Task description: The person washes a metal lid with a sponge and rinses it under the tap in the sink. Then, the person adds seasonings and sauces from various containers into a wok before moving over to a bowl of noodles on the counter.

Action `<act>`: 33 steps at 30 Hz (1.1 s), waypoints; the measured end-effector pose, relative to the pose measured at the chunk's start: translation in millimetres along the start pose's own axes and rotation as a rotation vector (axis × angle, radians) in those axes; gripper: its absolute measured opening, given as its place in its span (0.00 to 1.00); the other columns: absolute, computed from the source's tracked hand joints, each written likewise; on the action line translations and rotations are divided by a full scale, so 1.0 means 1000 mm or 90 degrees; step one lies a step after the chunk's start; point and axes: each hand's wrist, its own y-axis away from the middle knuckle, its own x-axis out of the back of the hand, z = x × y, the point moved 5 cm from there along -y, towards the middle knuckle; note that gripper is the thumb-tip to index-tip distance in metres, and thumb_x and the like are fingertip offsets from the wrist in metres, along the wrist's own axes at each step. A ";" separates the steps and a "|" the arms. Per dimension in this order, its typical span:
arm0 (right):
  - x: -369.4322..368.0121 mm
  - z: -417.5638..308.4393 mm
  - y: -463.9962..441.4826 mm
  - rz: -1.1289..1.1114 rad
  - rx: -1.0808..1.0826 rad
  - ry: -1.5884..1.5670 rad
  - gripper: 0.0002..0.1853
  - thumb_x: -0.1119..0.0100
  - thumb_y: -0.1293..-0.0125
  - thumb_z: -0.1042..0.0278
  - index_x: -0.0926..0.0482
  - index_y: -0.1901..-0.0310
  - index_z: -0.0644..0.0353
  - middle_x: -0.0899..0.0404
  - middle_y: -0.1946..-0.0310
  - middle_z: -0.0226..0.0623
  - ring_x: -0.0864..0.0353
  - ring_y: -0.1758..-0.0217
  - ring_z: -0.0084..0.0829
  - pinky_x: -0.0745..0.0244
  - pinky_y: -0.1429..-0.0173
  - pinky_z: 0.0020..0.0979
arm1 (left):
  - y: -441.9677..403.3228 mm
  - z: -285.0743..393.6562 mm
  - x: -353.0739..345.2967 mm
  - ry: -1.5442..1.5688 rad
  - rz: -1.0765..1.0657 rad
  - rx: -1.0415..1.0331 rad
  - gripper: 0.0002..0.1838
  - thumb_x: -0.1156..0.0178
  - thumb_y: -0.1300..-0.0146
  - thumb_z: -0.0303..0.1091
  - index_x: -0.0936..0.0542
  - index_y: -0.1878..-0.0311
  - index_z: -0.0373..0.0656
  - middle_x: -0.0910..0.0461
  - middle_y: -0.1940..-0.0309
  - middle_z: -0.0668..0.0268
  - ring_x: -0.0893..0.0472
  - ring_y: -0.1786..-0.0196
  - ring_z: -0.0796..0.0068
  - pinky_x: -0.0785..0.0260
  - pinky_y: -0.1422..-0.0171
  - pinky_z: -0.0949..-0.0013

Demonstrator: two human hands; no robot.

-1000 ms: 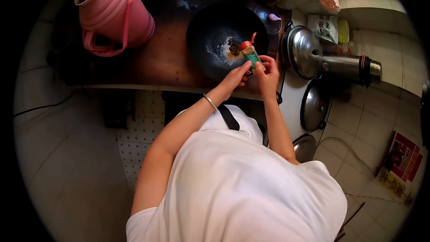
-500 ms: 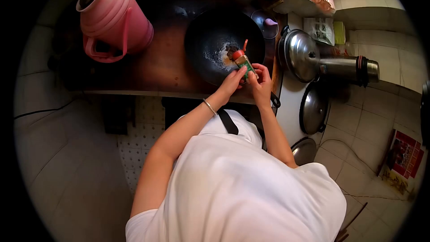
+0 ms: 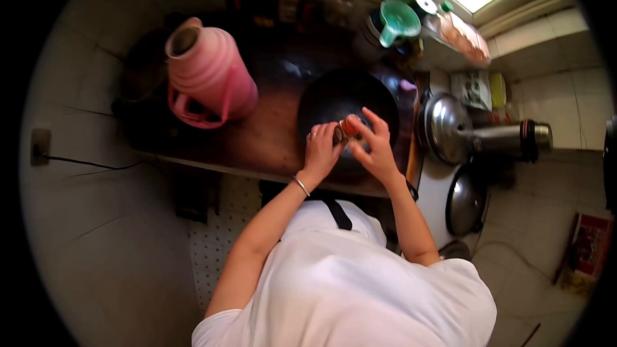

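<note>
A small spice jar (image 3: 340, 132) with an orange-red lid (image 3: 351, 124) is held over the wok. My left hand (image 3: 322, 153) is closed around the jar's body, which is tilted. At the lid, my right hand (image 3: 378, 148) has its fingers spread, with one fingertip touching the lid and the thumb just below it. Beneath both hands lies the dark wok (image 3: 321, 99), its contents mostly hidden by them. Blur keeps the position of the lid's flap from showing.
On the wooden counter (image 3: 267, 148), a pink thermos jug (image 3: 215, 77) stands left. A green scoop (image 3: 400, 20) and several bottles (image 3: 289, 3) are behind. To the right are a lidded metal pot (image 3: 448, 130), a steel flask (image 3: 508, 141) and a pan lid (image 3: 466, 199).
My right fingers have moved from the jar's body up to its lid and spread apart. The flap that stood up is no longer visible. The camera view has shifted, showing more of the back counter.
</note>
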 end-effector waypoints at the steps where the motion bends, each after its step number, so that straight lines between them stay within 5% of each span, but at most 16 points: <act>1: -0.001 -0.008 -0.011 0.029 0.011 -0.031 0.29 0.36 0.47 0.62 0.26 0.41 0.52 0.36 0.38 0.44 0.36 0.37 0.43 0.37 0.37 0.37 | -0.002 -0.001 0.014 -0.016 0.016 -0.004 0.25 0.32 0.50 0.31 0.29 0.48 0.42 0.25 0.51 0.59 0.29 0.45 0.55 0.38 0.42 0.56; 8: -0.024 -0.023 -0.121 -0.018 0.063 -0.164 0.22 0.37 0.51 0.70 0.25 0.50 0.57 0.24 0.60 0.39 0.28 0.53 0.41 0.32 0.47 0.35 | -0.053 -0.030 0.078 -0.083 0.132 0.001 0.27 0.31 0.51 0.33 0.29 0.47 0.41 0.25 0.51 0.57 0.30 0.46 0.53 0.37 0.40 0.56; 11: -0.038 0.011 -0.176 0.070 -0.004 -0.076 0.18 0.37 0.52 0.67 0.25 0.56 0.57 0.24 0.66 0.42 0.26 0.58 0.45 0.30 0.52 0.40 | -0.067 -0.041 0.099 -0.087 0.178 0.006 0.25 0.31 0.50 0.35 0.28 0.49 0.42 0.24 0.53 0.59 0.29 0.47 0.54 0.36 0.42 0.57; 17: -0.087 0.140 -0.258 0.062 -0.251 0.193 0.18 0.41 0.41 0.61 0.35 0.53 0.54 0.31 0.56 0.53 0.23 0.61 0.59 0.27 0.59 0.54 | -0.022 -0.088 0.123 -0.070 -0.069 0.056 0.10 0.33 0.48 0.33 0.23 0.73 0.40 0.23 0.49 0.55 0.24 0.50 0.53 0.32 0.47 0.57; 22: -0.110 0.200 -0.275 0.061 -0.319 0.252 0.16 0.47 0.38 0.68 0.37 0.51 0.58 0.34 0.53 0.55 0.22 0.60 0.61 0.25 0.58 0.54 | 0.034 -0.119 0.151 -0.147 -0.128 0.158 0.10 0.34 0.48 0.36 0.22 0.69 0.41 0.22 0.50 0.59 0.24 0.49 0.54 0.31 0.46 0.58; 28: -0.104 0.109 -0.265 0.255 -0.288 0.147 0.22 0.43 0.45 0.74 0.38 0.50 0.63 0.36 0.49 0.54 0.24 0.56 0.60 0.25 0.53 0.51 | 0.027 -0.136 0.177 -0.075 -0.280 0.306 0.12 0.31 0.50 0.38 0.21 0.72 0.40 0.21 0.52 0.58 0.24 0.48 0.55 0.31 0.46 0.58; 32: -0.153 0.115 -0.268 0.064 -0.413 0.102 0.18 0.46 0.42 0.69 0.33 0.51 0.65 0.31 0.50 0.57 0.24 0.54 0.58 0.25 0.51 0.48 | 0.012 -0.137 0.173 -0.043 -0.353 0.421 0.12 0.31 0.51 0.36 0.22 0.76 0.39 0.20 0.54 0.57 0.24 0.49 0.54 0.30 0.48 0.59; 33: -0.160 0.131 -0.267 0.008 -0.516 0.137 0.18 0.47 0.41 0.69 0.31 0.49 0.66 0.29 0.51 0.57 0.25 0.51 0.56 0.26 0.49 0.47 | 0.008 -0.137 0.172 -0.066 -0.274 0.292 0.10 0.31 0.50 0.34 0.21 0.70 0.40 0.21 0.51 0.55 0.25 0.48 0.53 0.30 0.46 0.59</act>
